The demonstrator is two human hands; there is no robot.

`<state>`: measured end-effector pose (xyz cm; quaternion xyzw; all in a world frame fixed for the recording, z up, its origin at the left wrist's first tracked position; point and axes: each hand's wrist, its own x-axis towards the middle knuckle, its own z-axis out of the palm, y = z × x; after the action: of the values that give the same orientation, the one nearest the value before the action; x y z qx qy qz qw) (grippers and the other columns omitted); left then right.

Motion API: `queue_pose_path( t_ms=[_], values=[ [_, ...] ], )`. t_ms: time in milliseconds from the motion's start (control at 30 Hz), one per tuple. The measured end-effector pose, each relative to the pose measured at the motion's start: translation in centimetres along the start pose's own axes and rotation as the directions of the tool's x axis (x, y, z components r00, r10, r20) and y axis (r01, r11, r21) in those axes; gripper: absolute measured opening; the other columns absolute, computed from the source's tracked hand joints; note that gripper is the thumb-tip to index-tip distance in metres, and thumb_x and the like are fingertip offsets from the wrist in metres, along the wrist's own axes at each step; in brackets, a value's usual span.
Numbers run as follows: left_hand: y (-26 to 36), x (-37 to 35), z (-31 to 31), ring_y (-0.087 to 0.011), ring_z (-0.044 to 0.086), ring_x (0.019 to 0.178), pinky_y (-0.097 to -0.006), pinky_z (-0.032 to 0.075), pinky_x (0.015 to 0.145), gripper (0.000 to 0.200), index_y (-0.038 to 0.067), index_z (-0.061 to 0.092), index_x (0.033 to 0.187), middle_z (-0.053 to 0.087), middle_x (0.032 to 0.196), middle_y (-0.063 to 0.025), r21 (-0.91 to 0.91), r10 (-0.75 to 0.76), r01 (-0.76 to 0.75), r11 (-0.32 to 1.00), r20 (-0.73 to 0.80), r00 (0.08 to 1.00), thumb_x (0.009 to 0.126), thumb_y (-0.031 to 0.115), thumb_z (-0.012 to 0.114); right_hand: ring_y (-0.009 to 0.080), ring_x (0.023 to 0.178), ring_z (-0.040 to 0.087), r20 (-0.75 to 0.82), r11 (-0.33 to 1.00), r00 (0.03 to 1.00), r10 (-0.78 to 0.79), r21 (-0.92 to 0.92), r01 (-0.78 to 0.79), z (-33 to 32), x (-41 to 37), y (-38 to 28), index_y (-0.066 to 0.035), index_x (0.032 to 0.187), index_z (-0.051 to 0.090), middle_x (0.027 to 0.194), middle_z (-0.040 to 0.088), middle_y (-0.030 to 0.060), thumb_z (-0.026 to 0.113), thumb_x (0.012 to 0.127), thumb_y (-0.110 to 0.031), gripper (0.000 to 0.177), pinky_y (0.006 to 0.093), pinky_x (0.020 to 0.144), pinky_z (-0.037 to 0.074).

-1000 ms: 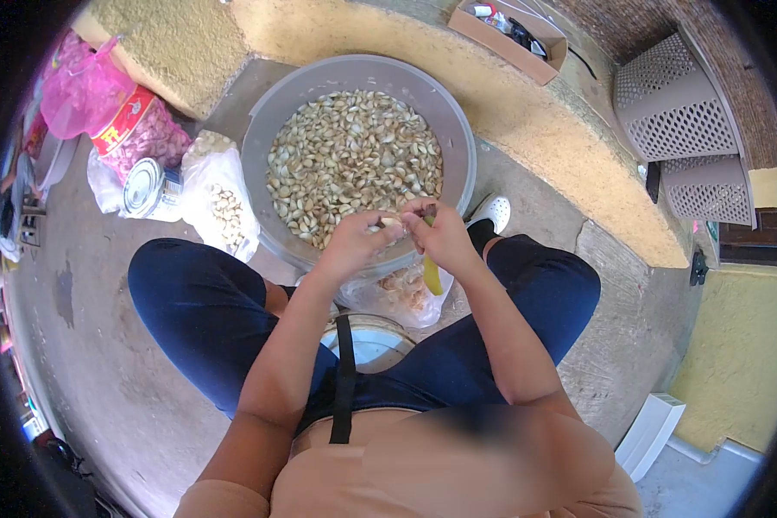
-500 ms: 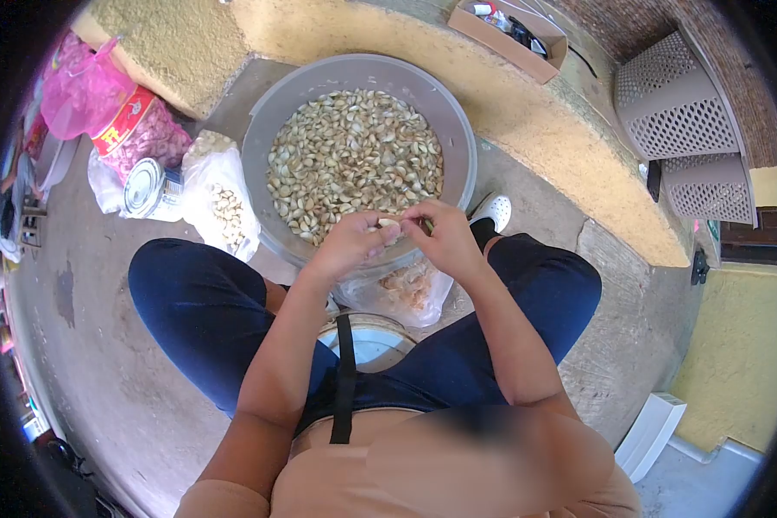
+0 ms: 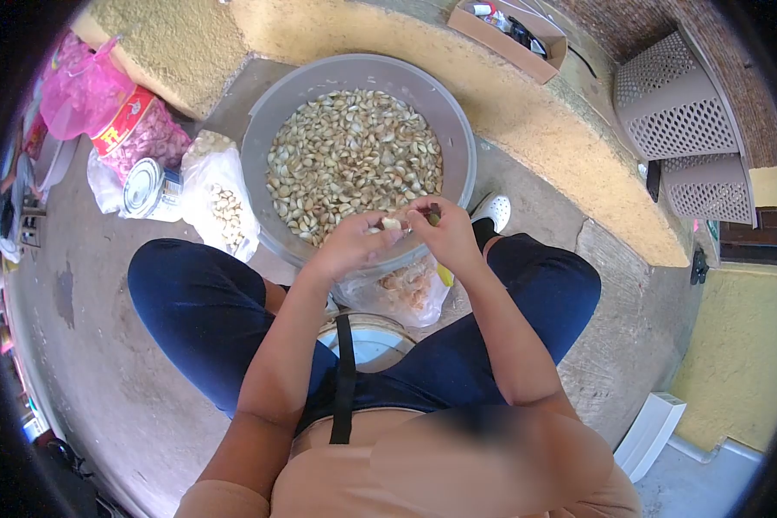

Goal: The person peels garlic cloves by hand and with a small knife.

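A pale garlic clove (image 3: 390, 224) is pinched in the fingers of my left hand (image 3: 351, 244), over the near rim of a large grey tub (image 3: 464, 164). My right hand (image 3: 449, 235) is closed close beside the clove, fingertips almost meeting it. A bit of green shows at its fingers and a yellow piece sticks out below the palm; what it grips is mostly hidden. Many unpeeled garlic cloves (image 3: 354, 160) fill the tub. Beneath my hands, a clear plastic bag (image 3: 406, 293) contains papery brownish skins.
Left of the tub stand a white bag of peeled cloves (image 3: 224, 216), a metal can (image 3: 144, 192) and a pink mesh sack (image 3: 142, 129). A low yellow ledge (image 3: 570, 164) curves behind, bearing a cardboard box (image 3: 527, 43). Perforated grey crates (image 3: 682, 112) are at right.
My right hand has turned slightly and drawn a little back from the clove. More of the clove's pale surface shows, and a yellow piece has come into sight below my right hand.
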<state>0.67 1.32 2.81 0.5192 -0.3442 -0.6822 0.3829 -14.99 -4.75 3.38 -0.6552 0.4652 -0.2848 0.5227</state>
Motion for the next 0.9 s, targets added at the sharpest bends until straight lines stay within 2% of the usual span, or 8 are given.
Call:
queue_pose_path(
  t_ms=[67, 167, 267, 467, 567, 667, 767, 900],
  values=[
    [0.1, 0.0, 0.1, -0.0024, 0.031, 0.044, -0.0172, 0.022, 0.039, 0.022, 0.004, 0.056, 0.086, 0.039, 0.055, 0.007, -0.099, -0.049, 0.048, 0.994, -0.007, 0.999, 0.081, 0.026, 0.056, 0.0122, 0.061, 0.056, -0.009, 0.998, 0.999, -0.05, -0.031, 0.05, -0.1, 0.1, 0.3, 0.003, 0.084, 0.058, 0.069, 0.06, 0.0083, 0.058, 0.075, -0.011, 0.017, 0.0252, 0.057, 0.044],
    [-0.2, 0.3, 0.0, -0.0024, 0.031, 0.044, -0.0175, 0.021, 0.038, 0.02, 0.006, 0.052, 0.078, 0.039, 0.056, 0.0062, -0.085, -0.033, 0.031, 0.996, -0.024, 0.999, 0.083, 0.026, 0.054, 0.0128, 0.061, 0.054, -0.019, 0.998, 0.998, -0.062, -0.026, 0.062, -0.1, 0.0, 0.1, 0.002, 0.084, 0.058, 0.069, 0.059, 0.008, 0.059, 0.075, -0.011, 0.016, 0.0252, 0.058, 0.044],
    [-1.5, 1.1, -0.4, -0.0019, 0.032, 0.046, -0.0171, 0.02, 0.037, 0.02, 0.007, 0.05, 0.075, 0.04, 0.057, 0.0053, -0.08, 0.012, -0.017, 0.997, -0.071, 0.997, 0.083, 0.025, 0.053, 0.0129, 0.062, 0.054, -0.01, 0.999, 0.999, -0.049, -0.001, 0.049, -0.1, 0.0, 0.5, 0.002, 0.083, 0.058, 0.07, 0.059, 0.008, 0.059, 0.075, -0.011, 0.016, 0.0249, 0.058, 0.043],
    [-1.1, 0.8, -0.3, -0.0021, 0.033, 0.046, -0.0171, 0.019, 0.036, 0.018, 0.005, 0.051, 0.074, 0.042, 0.06, 0.0042, -0.191, -0.025, 0.012, 0.981, -0.067, 0.997, 0.084, 0.021, 0.051, 0.0117, 0.064, 0.053, -0.014, 0.996, 0.997, -0.076, -0.053, 0.076, -0.1, -0.1, 0.1, 0.003, 0.084, 0.058, 0.071, 0.059, 0.0074, 0.059, 0.074, -0.012, 0.017, 0.0254, 0.059, 0.043],
    [-1.1, 0.8, -0.3, -0.0023, 0.033, 0.045, -0.0166, 0.02, 0.035, 0.014, 0.004, 0.053, 0.076, 0.044, 0.061, 0.0037, -0.219, -0.018, -0.003, 0.976, -0.094, 0.995, 0.083, 0.017, 0.051, 0.0119, 0.065, 0.053, -0.051, 0.996, 0.994, 0.094, 0.012, -0.093, -0.1, -0.1, -0.8, 0.003, 0.083, 0.058, 0.071, 0.059, 0.0073, 0.058, 0.073, -0.011, 0.018, 0.0256, 0.061, 0.043],
    [-1.1, 0.9, -0.2, -0.0022, 0.033, 0.045, -0.0164, 0.021, 0.035, 0.014, 0.002, 0.055, 0.084, 0.046, 0.062, 0.0025, -0.24, -0.031, 0.003, 0.971, -0.112, 0.993, 0.082, 0.015, 0.049, 0.0117, 0.066, 0.053, -0.099, 0.975, 0.978, 0.183, 0.142, -0.168, 0.1, 0.6, 1.3, 0.004, 0.082, 0.058, 0.071, 0.059, 0.0067, 0.057, 0.073, -0.012, 0.018, 0.0252, 0.063, 0.043],
    [-0.5, 0.4, -0.5, -0.0021, 0.033, 0.045, -0.0159, 0.022, 0.035, 0.02, 0.0, 0.055, 0.094, 0.047, 0.066, 0.0019, -0.286, -0.023, -0.001, 0.958, -0.08, 0.997, 0.082, 0.016, 0.048, 0.0117, 0.067, 0.053, -0.124, 0.954, 0.96, 0.252, 0.197, -0.225, 0.2, 0.8, 1.5, 0.004, 0.081, 0.059, 0.071, 0.059, 0.0064, 0.057, 0.073, -0.013, 0.019, 0.0248, 0.065, 0.042],
    [-1.2, 0.8, -1.6, -0.0024, 0.034, 0.047, -0.0155, 0.023, 0.034, 0.028, 0.0, 0.05, 0.105, 0.046, 0.069, 0.0018, -0.619, -0.002, -0.064, 0.783, -0.106, 0.994, 0.083, 0.017, 0.048, 0.0124, 0.066, 0.054, -0.069, 0.973, 0.974, 0.214, 0.104, -0.207, 0.0, 0.9, 2.2, 0.004, 0.079, 0.059, 0.071, 0.059, 0.0063, 0.058, 0.072, -0.015, 0.02, 0.0253, 0.064, 0.042]
  ],
)
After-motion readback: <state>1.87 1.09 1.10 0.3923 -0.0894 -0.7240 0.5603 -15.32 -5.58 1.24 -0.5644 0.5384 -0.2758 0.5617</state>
